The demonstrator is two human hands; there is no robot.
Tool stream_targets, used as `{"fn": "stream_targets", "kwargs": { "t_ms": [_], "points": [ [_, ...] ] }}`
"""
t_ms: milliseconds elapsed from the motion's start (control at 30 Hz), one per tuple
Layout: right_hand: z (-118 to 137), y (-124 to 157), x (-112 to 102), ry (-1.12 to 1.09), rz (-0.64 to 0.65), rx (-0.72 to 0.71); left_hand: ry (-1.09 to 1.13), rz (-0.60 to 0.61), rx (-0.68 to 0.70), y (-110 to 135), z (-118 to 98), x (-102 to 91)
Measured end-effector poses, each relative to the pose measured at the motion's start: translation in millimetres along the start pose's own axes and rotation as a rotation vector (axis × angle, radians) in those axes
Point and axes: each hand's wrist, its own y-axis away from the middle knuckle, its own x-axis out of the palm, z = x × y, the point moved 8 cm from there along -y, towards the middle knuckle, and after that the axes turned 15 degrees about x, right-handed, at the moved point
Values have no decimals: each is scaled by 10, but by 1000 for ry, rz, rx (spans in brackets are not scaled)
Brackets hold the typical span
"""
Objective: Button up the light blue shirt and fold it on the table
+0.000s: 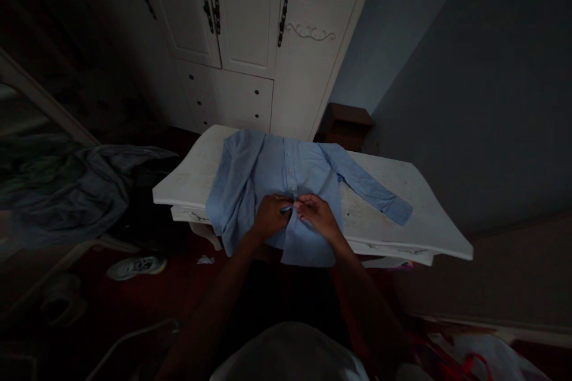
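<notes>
Left hand and right hand meet fingertip to fingertip, both pinching the front edge of the shirt, its length running straight away from them across the table.

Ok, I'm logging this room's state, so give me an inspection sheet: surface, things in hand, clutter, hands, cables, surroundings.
Surface: white table, faint marks on its top.
Things in hand: light blue shirt spread on the table, hem hanging over the near edge, one sleeve stretched to the right.
Clutter: heap of clothes at left, shoe on the floor, bag lower right.
Hands: left hand and right hand meet at the shirt's front strip, pinching it.
Cables: nothing seen.
Surroundings: white wardrobe behind; dim room.
</notes>
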Motion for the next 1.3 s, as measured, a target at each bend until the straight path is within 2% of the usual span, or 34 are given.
{"fn": "stream_targets", "kwargs": {
  "t_ms": [133, 233, 333, 400, 467, 600, 700, 800, 900, 1033, 1200, 1300],
  "points": [
    [277, 92, 19, 470, -190, -190, -43, -58, -8, -12, 48, 16],
    [379, 116, 69, 663, -197, -225, 6, -115, -10, -17, 43, -2],
    [406, 139, 88, 740, -195, -249, 57, -129, -32, -8, 49, -2],
    [387, 137, 56, 688, -211, -252, 94, -133, -70, 9, 81, -2],
    [315, 90, -14, 509, -199, -212, 158, -159, -119, 34, 130, -19],
    [42, -101, -94, 67, -37, -29, 304, -184, -163, 61, 174, -34],
    [-108, -181, -90, -99, 44, 61, 243, -162, -161, 50, 141, -35],
    [-146, -170, -99, -211, 26, 32, 114, -118, -159, 28, 93, -16],
    [-115, -119, -90, -216, -7, -44, 35, -70, -155, 5, 60, 15],
    [16, -32, -75, -23, -59, -151, -102, -18, -194, 2, 74, 27],
    [353, 133, -7, 507, -217, -390, -186, 23, -236, -6, 70, 49],
    [467, 138, 58, 761, -273, -423, -248, 30, -260, -16, 46, 58]
  ]
}}
